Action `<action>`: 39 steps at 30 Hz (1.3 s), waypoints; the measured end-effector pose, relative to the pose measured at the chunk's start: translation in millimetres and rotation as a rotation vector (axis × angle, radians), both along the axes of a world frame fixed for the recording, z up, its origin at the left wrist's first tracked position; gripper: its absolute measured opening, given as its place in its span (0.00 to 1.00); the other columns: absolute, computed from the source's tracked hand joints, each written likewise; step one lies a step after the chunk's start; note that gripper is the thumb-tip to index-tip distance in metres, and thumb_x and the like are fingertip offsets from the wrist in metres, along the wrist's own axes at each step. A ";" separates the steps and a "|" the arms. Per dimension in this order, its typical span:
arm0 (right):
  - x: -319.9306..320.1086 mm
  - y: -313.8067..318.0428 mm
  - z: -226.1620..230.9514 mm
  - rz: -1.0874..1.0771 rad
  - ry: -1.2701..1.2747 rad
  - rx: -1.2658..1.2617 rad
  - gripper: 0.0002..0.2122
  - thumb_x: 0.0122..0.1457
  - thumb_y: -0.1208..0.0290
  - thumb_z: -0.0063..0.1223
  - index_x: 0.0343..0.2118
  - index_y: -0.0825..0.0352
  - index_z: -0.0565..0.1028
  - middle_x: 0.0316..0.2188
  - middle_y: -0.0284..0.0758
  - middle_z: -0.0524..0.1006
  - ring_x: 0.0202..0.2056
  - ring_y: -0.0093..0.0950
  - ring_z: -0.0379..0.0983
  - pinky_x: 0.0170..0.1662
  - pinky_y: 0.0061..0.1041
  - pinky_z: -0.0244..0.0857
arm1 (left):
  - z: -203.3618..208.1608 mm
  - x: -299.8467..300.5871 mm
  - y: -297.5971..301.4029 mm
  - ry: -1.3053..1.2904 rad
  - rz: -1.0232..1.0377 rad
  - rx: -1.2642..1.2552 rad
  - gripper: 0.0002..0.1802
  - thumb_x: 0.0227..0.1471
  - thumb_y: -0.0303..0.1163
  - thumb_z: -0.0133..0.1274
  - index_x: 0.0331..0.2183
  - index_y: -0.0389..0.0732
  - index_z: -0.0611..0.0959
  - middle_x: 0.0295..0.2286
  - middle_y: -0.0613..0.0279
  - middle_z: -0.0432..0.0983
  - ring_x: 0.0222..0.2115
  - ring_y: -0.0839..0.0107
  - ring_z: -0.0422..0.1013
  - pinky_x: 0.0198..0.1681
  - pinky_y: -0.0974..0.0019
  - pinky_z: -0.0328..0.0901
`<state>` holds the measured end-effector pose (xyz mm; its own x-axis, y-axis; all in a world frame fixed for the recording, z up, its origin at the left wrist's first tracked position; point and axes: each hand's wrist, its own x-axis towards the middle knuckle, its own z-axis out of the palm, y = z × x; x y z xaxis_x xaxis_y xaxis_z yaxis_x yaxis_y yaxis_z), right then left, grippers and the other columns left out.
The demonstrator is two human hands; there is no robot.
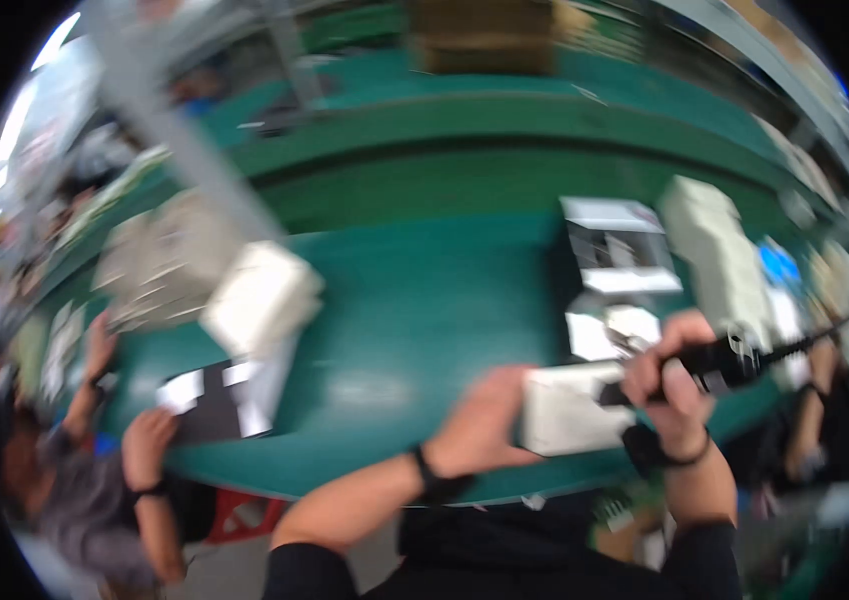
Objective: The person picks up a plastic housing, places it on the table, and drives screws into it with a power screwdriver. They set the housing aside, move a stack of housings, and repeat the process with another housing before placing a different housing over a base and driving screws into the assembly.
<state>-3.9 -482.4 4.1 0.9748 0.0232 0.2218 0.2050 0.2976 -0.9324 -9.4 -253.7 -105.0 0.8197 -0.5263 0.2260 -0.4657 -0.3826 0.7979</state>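
My right hand (680, 395) is wrapped around a black powered screwdriver (730, 362), whose cord trails off to the right. The tool's dark tip points left and down, over the right end of a white box-shaped casing (570, 415); blur hides whether it touches. My left hand (475, 425) grips that casing by its left end, near the front edge of the green table. Just beyond the casing lies a small whitish part (633, 328) on a white surface, too smeared to identify.
Behind the casing stands a black-and-white open box (620, 245), beside a row of cream blocks (713, 240). More cream blocks (263, 295) are piled at the left. A co-worker's hand (148, 440) touches a black-and-white flat piece (213, 400). Another person's arm (810, 420) shows at far right.
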 end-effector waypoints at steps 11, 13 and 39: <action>29.2 -42.2 38.2 -0.259 -0.343 -0.105 0.10 0.64 0.65 0.46 0.40 0.66 0.64 0.19 0.33 0.67 0.15 0.24 0.63 0.21 0.27 0.60 | 2.0 2.9 -10.0 -0.002 -0.001 0.122 0.59 0.29 0.44 0.76 0.59 0.33 0.65 0.54 0.44 0.69 0.58 0.48 0.64 0.68 0.49 0.51; 37.4 -38.0 34.1 -0.273 -0.326 -0.131 0.10 0.64 0.65 0.47 0.40 0.66 0.64 0.19 0.33 0.67 0.15 0.24 0.63 0.22 0.27 0.61 | 2.7 0.9 -10.1 0.003 0.007 0.130 0.59 0.29 0.44 0.76 0.59 0.33 0.64 0.54 0.44 0.69 0.58 0.48 0.64 0.67 0.49 0.51; -44.1 45.9 21.4 0.257 -0.019 -0.183 0.20 0.53 0.66 0.67 0.39 0.66 0.65 0.24 0.35 0.74 0.25 0.25 0.72 0.37 0.31 0.70 | -12.8 1.5 -3.9 -0.051 0.020 0.004 0.59 0.30 0.40 0.74 0.61 0.35 0.62 0.55 0.44 0.66 0.59 0.49 0.63 0.66 0.47 0.52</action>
